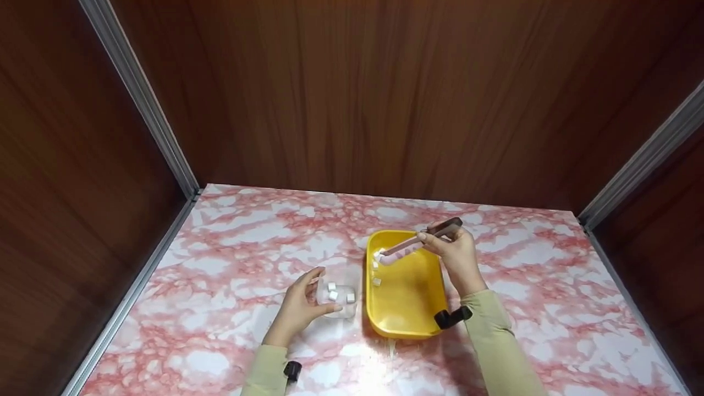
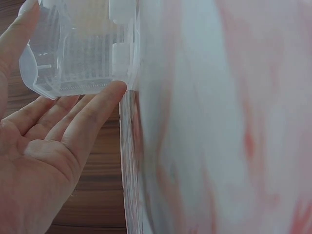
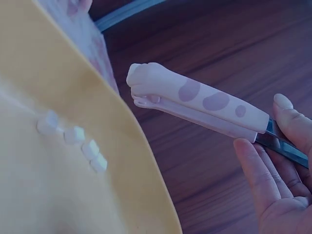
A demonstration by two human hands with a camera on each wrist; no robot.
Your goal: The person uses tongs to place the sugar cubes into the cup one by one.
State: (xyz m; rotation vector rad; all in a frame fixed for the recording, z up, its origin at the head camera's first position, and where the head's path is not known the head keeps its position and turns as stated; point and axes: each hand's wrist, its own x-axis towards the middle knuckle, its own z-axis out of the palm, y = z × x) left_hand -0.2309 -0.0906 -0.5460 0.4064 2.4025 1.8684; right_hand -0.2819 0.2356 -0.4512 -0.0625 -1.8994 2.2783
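Note:
My left hand [image 1: 300, 302] holds a clear plastic container [image 1: 345, 312] by its side, thumb at the near edge and fingers at the far side. Three white cubes [image 1: 333, 295] lie inside it. In the left wrist view the fingertips rest against the wall of the container [image 2: 87, 87]. My right hand [image 1: 459, 256] grips pink tongs [image 1: 402, 248] with darker spots and dark handles. Their paw-shaped tip points down into a yellow tray [image 1: 407, 327]. Several white cubes [image 3: 74, 134] lie in a row along the tray's left side, close to the tip in the head view.
The tabletop [image 1: 231, 242] has a red-and-white marble pattern. Brown wood-grain panels [image 1: 357, 99] enclose it at the back and both sides, with metal strips [image 1: 148, 104] at the corners. The yellow tray stands just right of the container.

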